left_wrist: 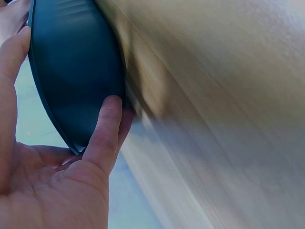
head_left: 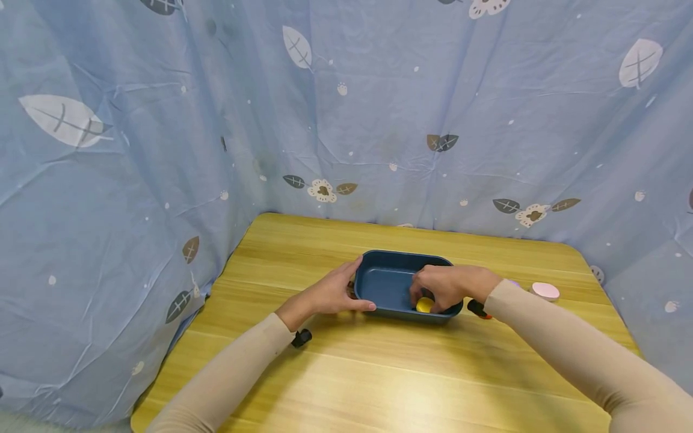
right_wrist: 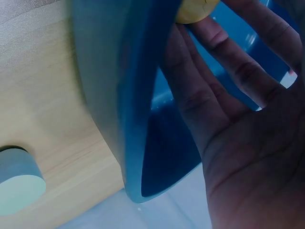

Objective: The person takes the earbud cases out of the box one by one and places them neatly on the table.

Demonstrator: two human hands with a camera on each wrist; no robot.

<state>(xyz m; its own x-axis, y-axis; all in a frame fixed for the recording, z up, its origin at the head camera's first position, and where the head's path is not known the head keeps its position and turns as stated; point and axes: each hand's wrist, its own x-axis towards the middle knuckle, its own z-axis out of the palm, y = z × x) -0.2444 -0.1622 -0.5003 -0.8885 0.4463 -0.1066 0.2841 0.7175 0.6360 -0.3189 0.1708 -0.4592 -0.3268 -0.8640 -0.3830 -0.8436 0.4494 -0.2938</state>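
Observation:
A dark blue rectangular tub (head_left: 387, 287) with rounded corners stands on the wooden table. My left hand (head_left: 332, 293) grips its left end, the thumb along the near side and the fingers at the far corner. In the left wrist view, fingers (left_wrist: 107, 126) press against the tub's outer wall (left_wrist: 76, 71). Inside the tub's right end is my right hand (head_left: 443, 285), reaching down over the rim. It pinches a round yellow piece (head_left: 425, 305) close to the tub's floor. The right wrist view catches the yellow piece (right_wrist: 198, 9) at the fingertips, partly cut off by the frame.
Right of the tub lies a pale pink rounded piece (head_left: 544, 291), with a purple piece (head_left: 514, 283) mostly hidden behind the right sleeve. A black and orange item (head_left: 479, 310) shows under the right wrist. A patterned blue curtain (head_left: 379, 120) hangs behind the table (head_left: 325, 385).

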